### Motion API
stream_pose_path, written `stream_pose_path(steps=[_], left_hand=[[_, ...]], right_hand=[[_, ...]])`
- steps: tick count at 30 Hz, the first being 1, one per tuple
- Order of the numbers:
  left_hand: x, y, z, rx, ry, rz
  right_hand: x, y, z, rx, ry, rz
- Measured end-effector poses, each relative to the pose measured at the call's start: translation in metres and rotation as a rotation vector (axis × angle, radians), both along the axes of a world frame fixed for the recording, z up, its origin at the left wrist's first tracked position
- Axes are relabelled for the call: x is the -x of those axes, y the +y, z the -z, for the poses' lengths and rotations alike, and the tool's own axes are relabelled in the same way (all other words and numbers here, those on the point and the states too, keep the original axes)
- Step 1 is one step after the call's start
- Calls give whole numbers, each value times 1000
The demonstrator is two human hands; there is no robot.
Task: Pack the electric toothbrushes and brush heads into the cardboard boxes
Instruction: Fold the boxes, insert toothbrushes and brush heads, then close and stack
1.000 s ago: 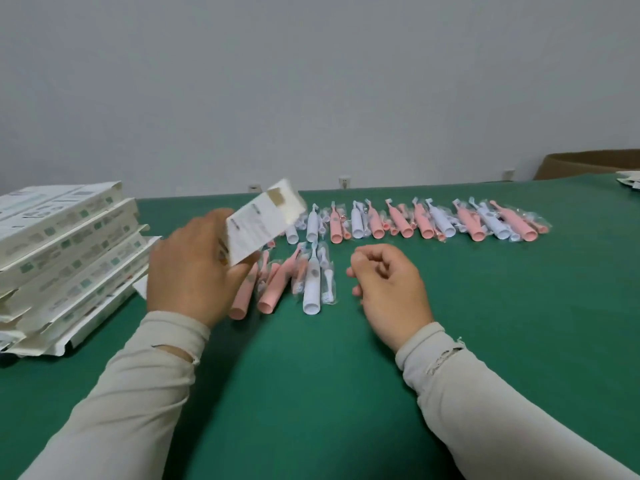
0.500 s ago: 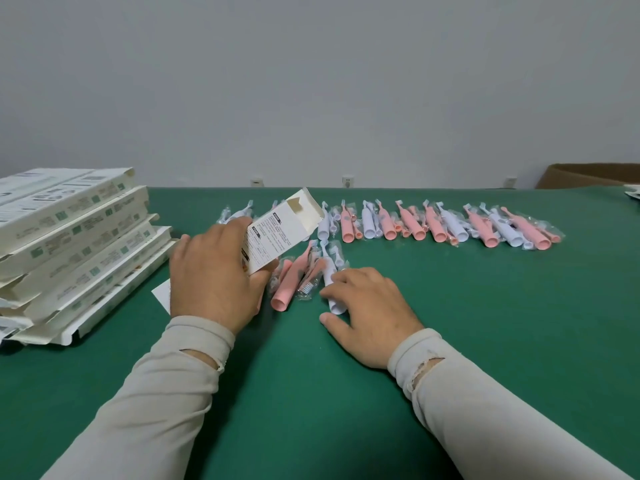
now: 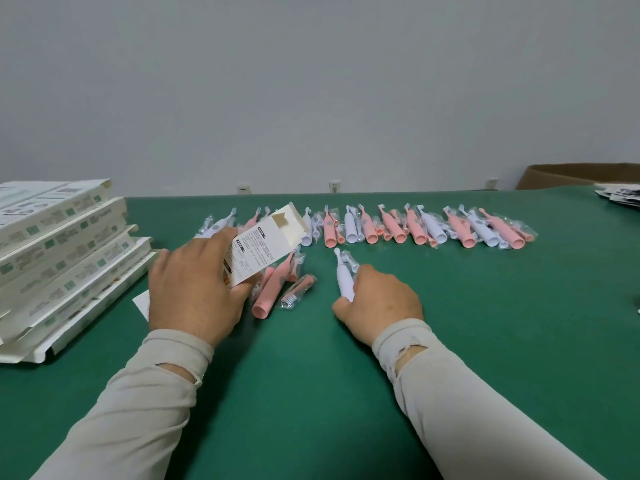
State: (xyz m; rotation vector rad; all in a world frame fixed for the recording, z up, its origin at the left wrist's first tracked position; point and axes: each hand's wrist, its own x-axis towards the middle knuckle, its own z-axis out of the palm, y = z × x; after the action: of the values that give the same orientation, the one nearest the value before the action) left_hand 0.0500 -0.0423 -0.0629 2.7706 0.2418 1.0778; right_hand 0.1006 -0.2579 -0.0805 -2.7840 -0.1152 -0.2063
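While held tilted above the green bench (image 3: pixel 311 393), open flap end away from the person: one small white cardboard box (image 3: pixel 265 249), printed text on its side, plain inner flaps showing at the mouth. Left hand (image 3: pixel 194 289) wrapped round its near end, fingers curled on the box.

Surroundings noted:
- Stack of flat white cartons (image 3: pixel 59 258) at the left edge of the bench, just beside the left hand, apart from it.
- White slip of paper (image 3: pixel 141 304) lying on the bench, partly hidden under the left hand.
- Brown carton (image 3: pixel 581 174) at the far right, behind the bench edge.
- Printed papers (image 3: pixel 620 195) at the far right corner.
- Grey wall (image 3: pixel 311 91) behind, with small sockets low down.

Obstructions: box and left hand covering part of the near cluster of brushes; heads there only partly visible.

Task items:
- Row of pink and white toothbrushes (image 3: pixel 415 226) across the far side of the bench, each in clear wrap, bristle ends pointing away, brush heads lying between them.
- Pink toothbrush (image 3: pixel 272 291) below the box, flat on the bench, beside a wrapped brush head (image 3: pixel 298 292).
- White toothbrush (image 3: pixel 344 277) lying flat, tip pointing away, lower end gripped by the right hand (image 3: pixel 379 303), fingers curled round it.
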Motion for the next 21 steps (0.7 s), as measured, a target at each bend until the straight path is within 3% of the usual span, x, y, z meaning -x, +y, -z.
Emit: stream_pose_path(steps=[4, 9, 13, 15, 19, 21], left_hand=[[-1, -1, -1, -14, 47, 21], [-3, -6, 2, -73, 74, 133], [-5, -6, 5, -30, 113, 229], [-5, -6, 5, -35, 109, 246], [-6, -5, 6, -71, 132, 241], [-5, -5, 6, -91, 161, 241]], right_hand=[[4, -22, -4, 14, 83, 20], [3, -24, -6, 89, 49, 63], [-1, -20, -7, -12, 33, 71], [1, -24, -8, -248, -31, 58], [11, -31, -23, -1236, 17, -233], [17, -30, -29, -1438, 105, -375]])
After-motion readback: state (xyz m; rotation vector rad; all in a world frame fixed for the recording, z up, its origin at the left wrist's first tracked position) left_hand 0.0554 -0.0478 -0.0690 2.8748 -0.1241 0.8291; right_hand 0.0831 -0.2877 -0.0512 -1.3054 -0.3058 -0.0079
